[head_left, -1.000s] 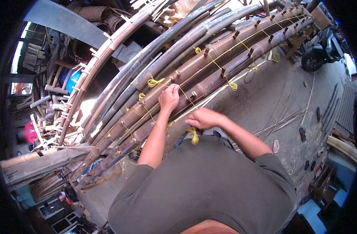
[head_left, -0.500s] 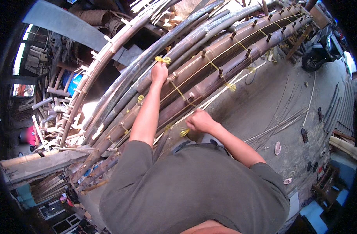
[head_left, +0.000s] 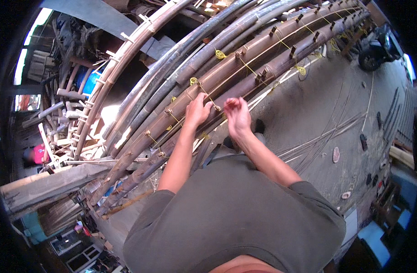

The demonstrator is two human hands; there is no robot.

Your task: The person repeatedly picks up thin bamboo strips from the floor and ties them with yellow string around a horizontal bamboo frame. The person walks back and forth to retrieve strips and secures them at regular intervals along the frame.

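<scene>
Two long brown bamboo poles run diagonally before me, the upper pole (head_left: 248,57) and the lower pole (head_left: 281,66), with short dark pegs set along them. Thin yellow cord (head_left: 211,98) crosses from one to the other near my hands. My left hand (head_left: 198,112) is at the upper pole, beside this cord, its thumb and forefinger apart. A yellow cord coil (head_left: 194,81) rests on the pole just above it. My right hand (head_left: 238,119) is at the lower pole, palm turned inward and fingers curled; what they hold, if anything, is hidden.
Dark bent poles (head_left: 185,45) lie beyond the pegged pair. A pale-pegged curved pole (head_left: 113,77) stands to the left. Thin strips (head_left: 326,136) lie on the floor at right, near loose footwear (head_left: 336,154). A motorbike (head_left: 376,52) is parked at far right.
My left hand has come down and nearer from the yellow coil to the cord crossing. My right hand has risen toward the lower pole, its palm now turned inward.
</scene>
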